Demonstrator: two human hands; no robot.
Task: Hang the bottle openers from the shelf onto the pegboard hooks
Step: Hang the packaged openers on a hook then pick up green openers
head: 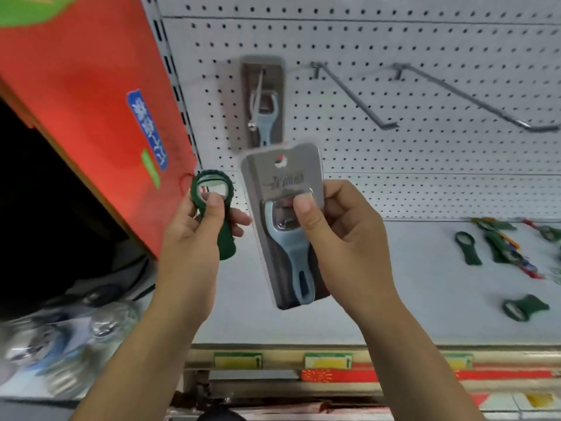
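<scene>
My right hand point(340, 235) grips a carded light-blue bottle opener point(288, 244), held upright just below the pegboard point(394, 95); its hang hole is at the card's top. My left hand point(200, 229) pinches a loose dark green bottle opener point(212, 189) by its ring end. Another carded blue opener point(263, 101) hangs on the leftmost hook. Two long empty hooks point(355, 98) point(473, 98) stick out to the right. Several green openers point(469, 247) lie on the white shelf point(394, 299) at right.
A red paper bag point(91, 101) hangs at the left, beside the pegboard's upright. Blurred clear packets point(60, 344) lie at lower left. The shelf's front edge carries price labels point(328, 360).
</scene>
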